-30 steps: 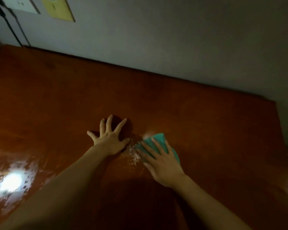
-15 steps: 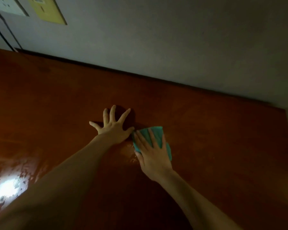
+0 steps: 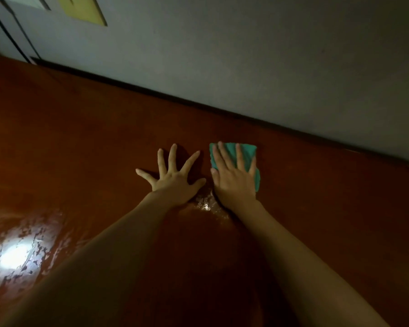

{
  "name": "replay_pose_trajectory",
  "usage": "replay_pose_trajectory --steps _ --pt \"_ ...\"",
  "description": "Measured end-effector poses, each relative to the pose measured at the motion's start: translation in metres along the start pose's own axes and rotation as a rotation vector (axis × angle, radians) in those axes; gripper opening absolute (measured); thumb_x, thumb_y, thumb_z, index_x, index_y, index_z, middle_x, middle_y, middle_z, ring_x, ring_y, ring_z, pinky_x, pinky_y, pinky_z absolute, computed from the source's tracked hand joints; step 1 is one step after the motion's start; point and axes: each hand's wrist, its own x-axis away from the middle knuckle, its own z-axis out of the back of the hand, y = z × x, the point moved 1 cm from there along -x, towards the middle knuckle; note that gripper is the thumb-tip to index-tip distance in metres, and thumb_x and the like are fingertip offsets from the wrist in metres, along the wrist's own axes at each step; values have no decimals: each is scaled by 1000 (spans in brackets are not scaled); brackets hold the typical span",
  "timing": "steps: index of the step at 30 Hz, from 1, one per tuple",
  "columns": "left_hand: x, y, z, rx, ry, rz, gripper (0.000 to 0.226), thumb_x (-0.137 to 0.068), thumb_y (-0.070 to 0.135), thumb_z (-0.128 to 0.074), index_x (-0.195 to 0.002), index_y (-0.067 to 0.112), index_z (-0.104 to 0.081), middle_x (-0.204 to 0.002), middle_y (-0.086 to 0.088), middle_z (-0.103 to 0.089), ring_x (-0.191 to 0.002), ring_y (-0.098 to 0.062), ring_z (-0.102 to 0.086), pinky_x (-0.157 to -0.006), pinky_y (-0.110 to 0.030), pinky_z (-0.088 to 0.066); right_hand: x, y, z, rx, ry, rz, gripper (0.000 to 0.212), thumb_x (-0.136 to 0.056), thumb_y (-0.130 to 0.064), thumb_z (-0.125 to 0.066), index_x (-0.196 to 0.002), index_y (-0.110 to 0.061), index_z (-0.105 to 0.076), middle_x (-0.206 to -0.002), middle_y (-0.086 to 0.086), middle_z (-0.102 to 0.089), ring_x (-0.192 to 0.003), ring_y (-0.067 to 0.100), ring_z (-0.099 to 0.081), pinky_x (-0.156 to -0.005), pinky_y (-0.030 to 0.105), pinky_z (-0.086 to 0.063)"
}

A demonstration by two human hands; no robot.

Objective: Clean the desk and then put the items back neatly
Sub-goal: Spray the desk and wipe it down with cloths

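Head: right hand presses cloth flat.

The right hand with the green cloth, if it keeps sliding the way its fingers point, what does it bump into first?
The right hand presses the green cloth flat, fingers pointing toward the wall. Only bare desk shows ahead, so it would probably meet the desk's back edge and wall first.
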Motion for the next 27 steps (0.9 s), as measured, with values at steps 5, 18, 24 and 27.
replay_pose_trajectory --steps 5,18,24,27 --pt "-2 -2 4 7 -51 1 74 -84 74 -33 -137 59 17 -149 3 38 -136 -32 36 -95 -79 9 16 36 6 175 -68 222 57 -93 -45 -25 -147 -26 -30 -151 -4 -36 -140 30 -32 -105 64 -26" --pt "-2 -4 2 -15 -76 -9 75 -83 76 -30 -137 57 20 -147 2 42 -133 -31 40 -93 -77 15 -52 2 15 63 -55 -11 55 -102 -41 -15 -150 -33 11 -158 -14 13 -146 25 14 -113 60 7" --pt "0 -4 3 -19 -62 -27 75 -84 75 -29 -137 57 20 -148 1 41 -134 -32 39 -95 -77 14 32 33 7 183 -122 300 56 -92 -43 -29 -146 -28 -28 -148 -5 -40 -136 29 -38 -102 63 -28" --pt "-1 -3 3 -35 -49 -21 76 -83 75 -29 -137 56 21 -148 1 41 -135 -32 38 -95 -77 12 17 78 17 153 -98 101 57 -95 -46 -11 -150 -32 -5 -158 -11 -8 -146 24 -12 -113 61 -13"
